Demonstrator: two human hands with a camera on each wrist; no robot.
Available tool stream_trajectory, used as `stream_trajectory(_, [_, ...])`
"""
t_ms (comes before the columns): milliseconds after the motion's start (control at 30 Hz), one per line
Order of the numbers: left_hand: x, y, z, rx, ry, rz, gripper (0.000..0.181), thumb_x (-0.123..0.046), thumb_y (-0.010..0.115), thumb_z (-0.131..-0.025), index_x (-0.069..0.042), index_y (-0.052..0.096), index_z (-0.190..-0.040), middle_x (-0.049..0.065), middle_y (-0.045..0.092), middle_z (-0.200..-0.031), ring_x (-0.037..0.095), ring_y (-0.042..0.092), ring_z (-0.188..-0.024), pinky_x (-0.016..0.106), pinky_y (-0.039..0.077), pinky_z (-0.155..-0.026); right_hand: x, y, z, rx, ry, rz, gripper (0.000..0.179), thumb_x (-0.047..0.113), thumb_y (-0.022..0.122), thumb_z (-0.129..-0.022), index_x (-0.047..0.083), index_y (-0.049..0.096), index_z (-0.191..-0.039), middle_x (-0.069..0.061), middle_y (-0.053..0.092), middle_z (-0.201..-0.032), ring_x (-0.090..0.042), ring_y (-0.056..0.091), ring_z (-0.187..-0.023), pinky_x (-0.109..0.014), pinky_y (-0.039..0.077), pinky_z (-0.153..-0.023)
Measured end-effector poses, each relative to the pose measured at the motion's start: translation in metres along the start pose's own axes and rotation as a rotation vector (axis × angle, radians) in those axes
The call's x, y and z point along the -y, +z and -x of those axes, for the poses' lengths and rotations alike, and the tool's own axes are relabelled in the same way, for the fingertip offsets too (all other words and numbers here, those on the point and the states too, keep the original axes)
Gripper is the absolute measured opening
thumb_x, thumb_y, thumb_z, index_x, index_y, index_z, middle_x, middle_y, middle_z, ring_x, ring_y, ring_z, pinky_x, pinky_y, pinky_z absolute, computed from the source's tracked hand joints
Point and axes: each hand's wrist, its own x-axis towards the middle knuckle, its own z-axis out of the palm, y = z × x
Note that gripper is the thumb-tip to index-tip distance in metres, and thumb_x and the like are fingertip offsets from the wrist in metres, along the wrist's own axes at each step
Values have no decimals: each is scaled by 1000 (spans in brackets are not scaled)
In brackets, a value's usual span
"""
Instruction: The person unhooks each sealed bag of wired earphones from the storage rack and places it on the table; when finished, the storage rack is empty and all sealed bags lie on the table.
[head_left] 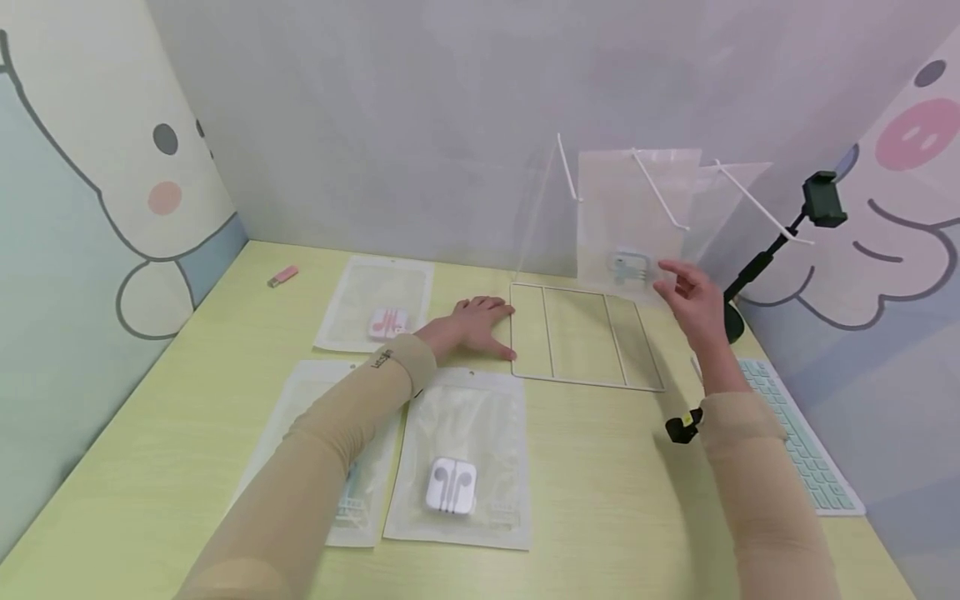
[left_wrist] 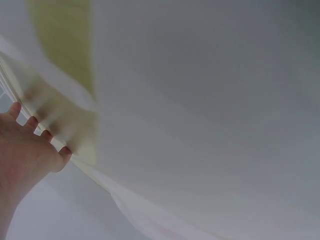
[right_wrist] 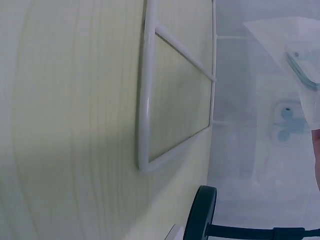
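Observation:
My left hand rests with spread fingers at the left edge of a white wire display rack. In the left wrist view its fingers are straight. My right hand is raised by the lower right edge of a clear-and-white pouch hanging from the rack's middle hook. Its thumb and forefinger look apart, close to the pouch. A light-blue boxed earphone set lies inside the pouch. In the right wrist view only a sliver of the right hand shows beside the pouch.
Pouches with earphones lie left of the rack, one with a pink set. A pink USB stick lies at the back left. A phone stand, a keyboard and a small black object are on the right.

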Motion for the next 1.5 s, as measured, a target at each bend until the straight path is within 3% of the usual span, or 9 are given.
stream_trajectory(167, [2,4,-4,24,-18,-13,99,-76,55,-74,-28,16,-152,1,10,-159,28,8,-145,56,11,-112,2,-7,5,-63,-68,94,41,11,74,-81,4,64,-120,12,50,-103,-7,41,-76,-12,34,-64])
stream_trajectory(333, [0,3,-3,27,-23,-10,99,-76,55,-74,-27,17,-152,1,10,-159,27,7,-145,56,11,-112,6,-14,7,-126,-99,161,44,10,80,-75,5,64,-116,23,44,-104,1,43,-93,-10,37,-77])
stream_trajectory(500, [-1,0,-1,23,-17,-4,98,-74,55,-75,-25,18,-152,3,11,-159,29,8,-145,56,11,-112,7,-21,6,-170,-151,225,51,6,84,-67,6,63,-114,29,36,-106,5,35,-100,-19,28,-80])
stream_trajectory(667, [-1,-1,2,3,-1,6,98,-73,57,-75,-23,21,-151,5,14,-158,30,11,-144,57,13,-111,6,-27,5,-175,-198,263,57,2,84,-63,7,62,-114,30,32,-108,-4,38,-108,-26,32,-90])
stream_trajectory(767, [0,-1,2,-3,7,12,98,-73,57,-75,-23,21,-151,6,14,-158,31,11,-144,58,13,-111,9,-31,6,-159,-168,296,58,5,84,-65,8,60,-118,13,44,-115,-16,40,-113,-37,38,-93])
stream_trajectory(900, [0,0,2,-5,10,16,98,-73,57,-75,-23,21,-151,6,14,-158,31,10,-144,59,12,-111,11,-36,6,-144,-169,307,57,6,84,-68,10,60,-119,13,43,-119,-13,39,-115,-25,40,-90])
stream_trajectory(1000, [0,0,1,-2,7,15,98,-73,57,-75,-24,21,-151,5,13,-158,31,10,-144,58,12,-111,9,-42,5,-130,-190,269,55,4,84,-67,9,61,-117,28,35,-118,-6,38,-114,-14,35,-89])
stream_trajectory(1233, [-1,0,2,8,8,20,98,-73,57,-76,-24,20,-152,5,12,-158,30,9,-144,58,11,-111,20,-57,9,-18,6,321,52,25,80,-76,16,57,-121,-2,44,-140,-22,42,-115,-30,38,-92])
stream_trajectory(1500, [-1,-1,3,-3,10,17,97,-73,57,-76,-23,21,-151,5,14,-158,30,10,-144,58,12,-111,36,-74,13,85,79,364,45,32,75,-80,27,60,-123,-12,50,-135,-10,50,-93,-10,37,-71])
